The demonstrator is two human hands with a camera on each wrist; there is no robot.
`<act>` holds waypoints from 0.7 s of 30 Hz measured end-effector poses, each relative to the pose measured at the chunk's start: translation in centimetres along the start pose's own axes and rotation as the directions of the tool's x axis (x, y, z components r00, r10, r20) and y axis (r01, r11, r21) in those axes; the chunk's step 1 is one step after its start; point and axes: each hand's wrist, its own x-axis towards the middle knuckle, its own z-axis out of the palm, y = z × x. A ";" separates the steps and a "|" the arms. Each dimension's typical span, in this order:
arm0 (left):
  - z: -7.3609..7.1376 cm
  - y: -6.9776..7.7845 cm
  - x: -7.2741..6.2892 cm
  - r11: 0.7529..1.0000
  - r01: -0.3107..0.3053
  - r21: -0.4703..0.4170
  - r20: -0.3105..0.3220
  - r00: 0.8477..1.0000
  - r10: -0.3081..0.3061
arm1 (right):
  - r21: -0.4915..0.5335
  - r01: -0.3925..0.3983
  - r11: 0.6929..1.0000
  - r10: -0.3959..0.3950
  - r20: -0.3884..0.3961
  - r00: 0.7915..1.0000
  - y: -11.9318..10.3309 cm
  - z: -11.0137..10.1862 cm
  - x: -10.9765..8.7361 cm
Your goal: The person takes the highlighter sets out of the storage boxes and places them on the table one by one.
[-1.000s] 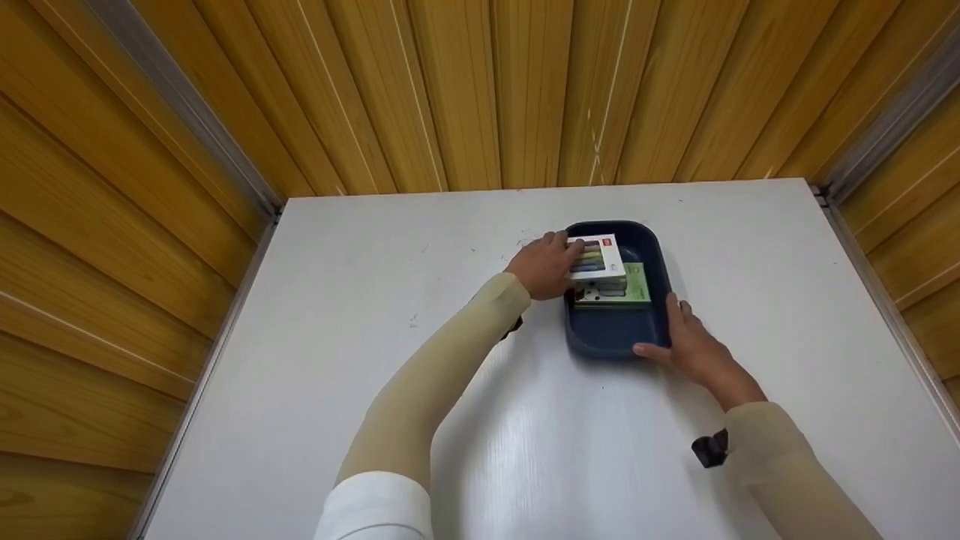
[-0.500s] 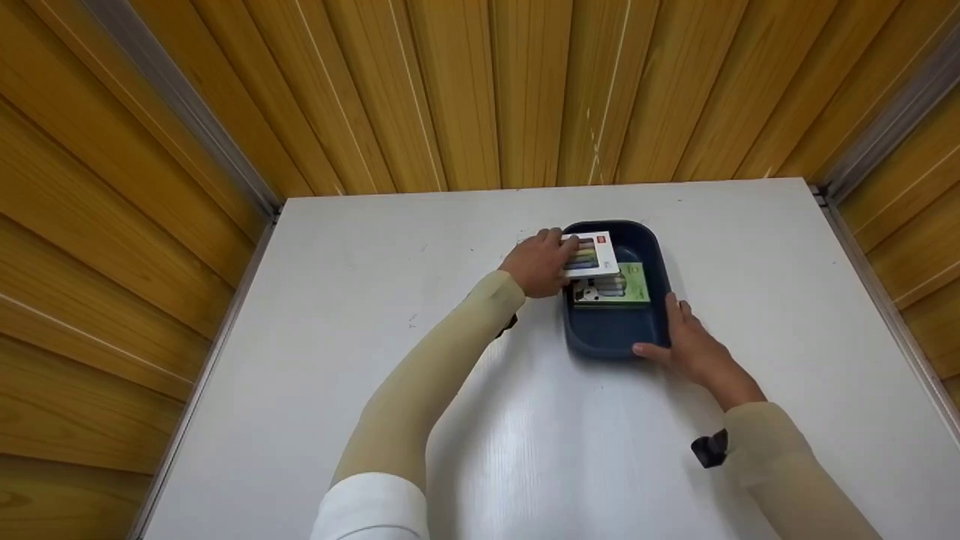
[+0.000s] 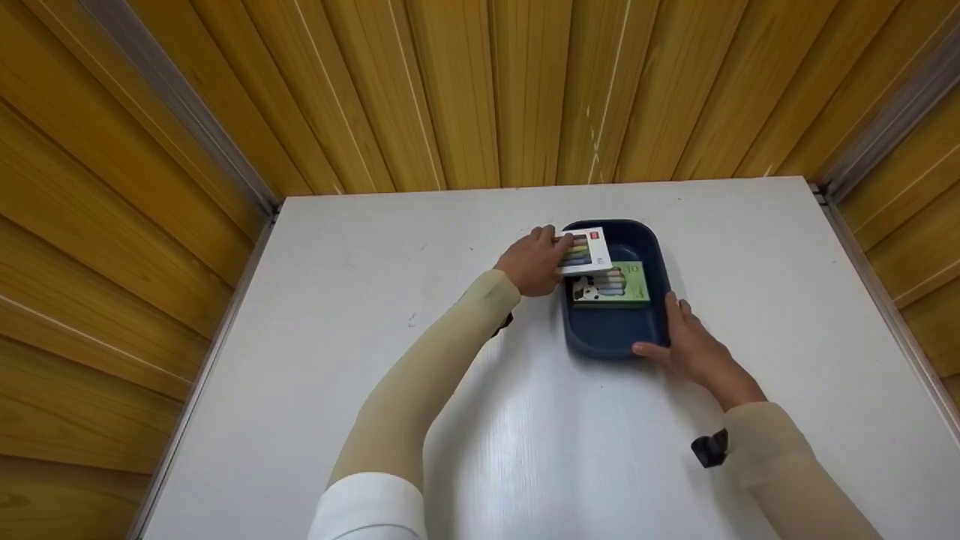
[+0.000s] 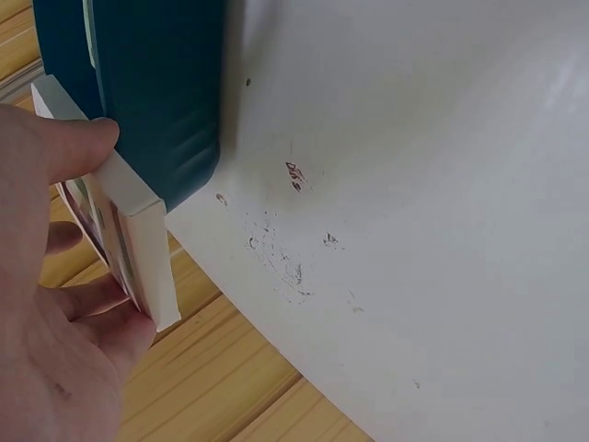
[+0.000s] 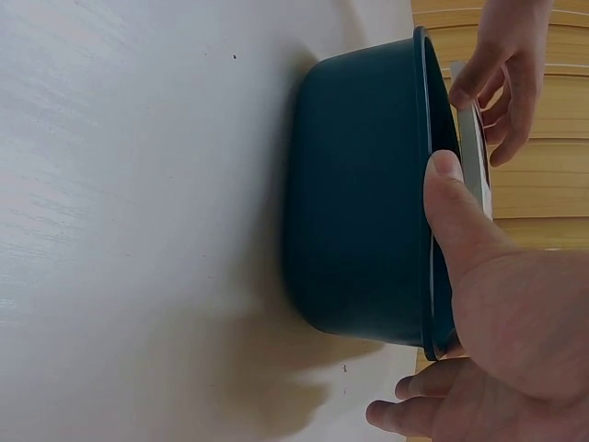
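Observation:
A white box of coloured sticks, with a display window and a red mark, is gripped in my left hand. It overlaps the left rim of a dark blue plastic tub. The left wrist view shows the thumb on one edge of the white box and fingertips at its far end. Inside the tub lies a green box with a panda picture, partly covered by the white one. My right hand rests at the tub's near right corner, thumb on the rim, fingers fairly straight along the outside.
The tub stands on a white table with small dark marks. Yellow wood-look panels rise behind the table and on both sides. A black wrist camera sits on the right sleeve.
My left hand has drawn the white box slightly left and away from me, so more of the green box shows. My right hand and the tub have stayed in place.

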 end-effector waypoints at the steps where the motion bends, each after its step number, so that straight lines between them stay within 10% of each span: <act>1: 0.0 0.0 0.0 1.000 0.005 0.000 0.001 1.000 -0.005 | 0.001 0.001 1.000 -0.001 0.000 1.000 0.0 0.0 0.0; 21: 0.3 -0.8 -0.3 1.000 0.028 -0.001 -0.012 1.000 -0.028 | 0.020 0.007 1.000 -0.007 0.011 1.000 -0.2 -0.1 -0.2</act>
